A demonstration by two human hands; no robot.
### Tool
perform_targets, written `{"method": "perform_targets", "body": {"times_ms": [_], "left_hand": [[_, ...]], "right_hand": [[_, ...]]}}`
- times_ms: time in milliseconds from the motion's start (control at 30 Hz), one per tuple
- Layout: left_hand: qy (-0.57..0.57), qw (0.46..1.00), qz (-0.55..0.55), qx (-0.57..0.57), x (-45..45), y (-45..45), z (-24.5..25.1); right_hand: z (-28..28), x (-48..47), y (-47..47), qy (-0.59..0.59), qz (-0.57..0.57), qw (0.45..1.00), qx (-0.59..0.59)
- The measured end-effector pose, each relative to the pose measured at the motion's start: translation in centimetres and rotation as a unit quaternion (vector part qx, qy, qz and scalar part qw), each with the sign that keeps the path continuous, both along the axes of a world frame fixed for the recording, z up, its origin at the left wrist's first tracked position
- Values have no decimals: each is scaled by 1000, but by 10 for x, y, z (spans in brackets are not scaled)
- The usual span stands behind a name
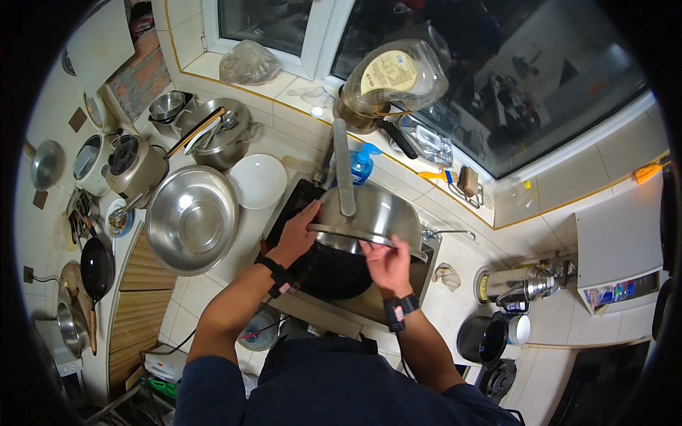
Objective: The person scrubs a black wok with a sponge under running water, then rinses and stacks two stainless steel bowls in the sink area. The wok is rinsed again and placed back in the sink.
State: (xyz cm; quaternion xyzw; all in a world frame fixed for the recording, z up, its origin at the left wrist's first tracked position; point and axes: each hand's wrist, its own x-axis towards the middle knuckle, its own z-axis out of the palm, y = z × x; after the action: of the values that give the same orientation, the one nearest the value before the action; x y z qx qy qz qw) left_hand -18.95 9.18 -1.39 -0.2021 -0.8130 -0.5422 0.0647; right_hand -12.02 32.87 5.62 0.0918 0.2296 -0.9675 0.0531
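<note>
A stainless steel basin is tilted on its side over the sink, beneath the faucet spout. My left hand presses against its left side near the rim. At the lower right rim is my right hand, palm up with the fingers at the edge. Below the basin a large black pan or wok lies in the sink; its upper part is hidden. Behind the basin stands a blue pump bottle. A second, wide steel basin and a white bowl rest on the counter to the left.
A lidded steel pot holding utensils stands at the back left. On the window ledge are a large plastic bottle and a pan with a black handle. A cloth, a steel thermos and a black pot are at right.
</note>
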Motion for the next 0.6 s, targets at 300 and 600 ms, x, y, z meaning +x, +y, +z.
{"method": "perform_targets", "body": {"times_ms": [300, 600], "left_hand": [[22, 1000, -9, 8, 5, -7, 5], [90, 993, -60, -45, 2, 6, 20]], "right_hand": [[49, -7, -14, -118, -67, 989, 56], [7, -9, -8, -90, 5, 994, 55]]}}
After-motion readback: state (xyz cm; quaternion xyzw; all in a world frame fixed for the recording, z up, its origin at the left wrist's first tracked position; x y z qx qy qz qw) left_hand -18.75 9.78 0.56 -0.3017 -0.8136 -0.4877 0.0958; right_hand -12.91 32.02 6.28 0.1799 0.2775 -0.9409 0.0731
